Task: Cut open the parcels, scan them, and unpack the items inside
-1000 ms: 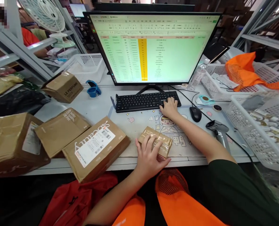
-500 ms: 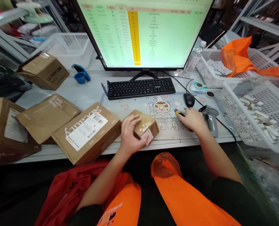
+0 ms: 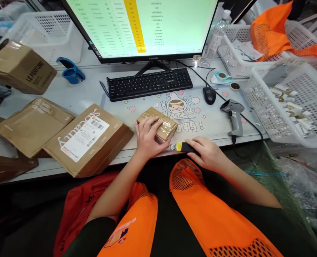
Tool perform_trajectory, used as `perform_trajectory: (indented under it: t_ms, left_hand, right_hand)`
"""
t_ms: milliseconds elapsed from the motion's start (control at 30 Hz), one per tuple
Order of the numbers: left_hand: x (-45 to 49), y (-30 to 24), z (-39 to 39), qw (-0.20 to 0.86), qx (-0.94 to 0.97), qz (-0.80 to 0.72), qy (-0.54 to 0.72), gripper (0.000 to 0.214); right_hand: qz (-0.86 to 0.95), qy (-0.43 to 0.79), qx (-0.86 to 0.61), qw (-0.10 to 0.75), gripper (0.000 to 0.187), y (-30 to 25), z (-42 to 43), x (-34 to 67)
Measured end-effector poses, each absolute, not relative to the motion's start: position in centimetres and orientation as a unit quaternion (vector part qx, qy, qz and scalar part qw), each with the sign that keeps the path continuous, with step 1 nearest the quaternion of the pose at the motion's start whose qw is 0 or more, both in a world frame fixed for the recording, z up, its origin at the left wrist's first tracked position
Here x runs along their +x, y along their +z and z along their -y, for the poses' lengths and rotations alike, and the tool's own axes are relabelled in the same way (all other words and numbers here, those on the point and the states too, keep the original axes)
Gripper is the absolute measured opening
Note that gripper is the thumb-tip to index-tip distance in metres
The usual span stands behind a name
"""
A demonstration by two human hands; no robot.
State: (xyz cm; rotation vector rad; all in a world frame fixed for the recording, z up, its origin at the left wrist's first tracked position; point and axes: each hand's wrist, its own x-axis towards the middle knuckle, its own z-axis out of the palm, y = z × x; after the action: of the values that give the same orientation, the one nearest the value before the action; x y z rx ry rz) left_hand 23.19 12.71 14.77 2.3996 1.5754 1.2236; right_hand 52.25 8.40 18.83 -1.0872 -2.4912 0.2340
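Observation:
My left hand (image 3: pixel 147 138) grips a small taped cardboard box (image 3: pixel 166 123) near the table's front edge, fingers over its top and thumb at its near side. In my right hand (image 3: pixel 206 151) is a black-and-yellow utility knife (image 3: pixel 184 146), its tip pointing left, close to the box's near right side. Whether the tip touches the box I cannot tell. Left of the box lies a larger carton (image 3: pixel 94 139) with a white shipping label. A grey barcode scanner (image 3: pixel 235 116) rests on the mat, right of the box.
Behind the box are a keyboard (image 3: pixel 150 84), a mouse (image 3: pixel 209 95) and a monitor (image 3: pixel 147 28). More cartons stand at left, including a flat-lying one (image 3: pixel 35 123) and an open one (image 3: pixel 21 67). White baskets (image 3: pixel 289 132) and a water bottle (image 3: pixel 216 35) are at right.
My right hand has moved left and nearer, away from beside the scanner, bringing the utility knife to the small box. The box has turned slightly under my left hand. The camera view has shifted.

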Motion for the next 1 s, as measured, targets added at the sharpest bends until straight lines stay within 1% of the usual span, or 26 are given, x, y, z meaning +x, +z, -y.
perform_trajectory:
  t_ms: [67, 200, 333, 433, 533, 600, 667, 733, 800, 900, 1000]
  left_hand:
    - [23.1, 15.0, -12.8, -0.005, 0.771, -0.507, 0.384, 0.068]
    - [23.1, 15.2, -13.0, -0.044, 0.777, -0.473, 0.414, 0.071]
    - [23.1, 15.1, -12.9, -0.026, 0.776, -0.478, 0.411, 0.074]
    - [23.1, 15.2, -12.8, -0.016, 0.773, -0.488, 0.405, 0.071]
    - [22.8, 15.4, -13.1, -0.005, 0.778, -0.479, 0.407, 0.059]
    - [22.2, 15.5, -13.4, 0.010, 0.786, -0.473, 0.397, 0.051]
    - [21.3, 15.7, -13.6, 0.014, 0.797, -0.453, 0.399, 0.048]
    - [20.6, 15.7, -13.7, 0.011, 0.808, -0.421, 0.412, 0.048]
    - [20.3, 15.7, -13.7, 0.015, 0.813, -0.419, 0.405, 0.051]
    - [20.9, 15.5, -13.5, 0.008, 0.803, -0.469, 0.369, 0.063]
    - [21.7, 15.2, -13.5, -0.018, 0.798, -0.479, 0.366, 0.074]
  right_hand:
    - [0.901, 0.069, -0.379, 0.200, 0.043, 18.4, -8.6, 51.5]
    - [0.899, 0.057, -0.379, 0.211, 0.045, 17.5, -10.3, 51.1]
    - [0.905, 0.032, -0.361, 0.222, 0.047, 17.3, -11.7, 51.2]
    - [0.901, 0.028, -0.367, 0.230, 0.046, 17.1, -12.6, 51.4]
    - [0.879, 0.050, -0.418, 0.225, 0.047, 16.6, -13.7, 52.7]
    - [0.845, 0.061, -0.480, 0.228, 0.050, 16.2, -14.2, 54.3]
    - [0.790, 0.051, -0.555, 0.256, 0.053, 15.9, -14.5, 56.1]
    - [0.750, 0.040, -0.591, 0.295, 0.052, 15.8, -14.2, 57.2]
    - [0.768, 0.066, -0.557, 0.309, 0.049, 16.0, -13.1, 56.9]
    - [0.839, 0.103, -0.446, 0.295, 0.044, 16.4, -10.9, 54.2]
    - [0.870, 0.072, -0.387, 0.296, 0.044, 16.5, -10.1, 51.2]
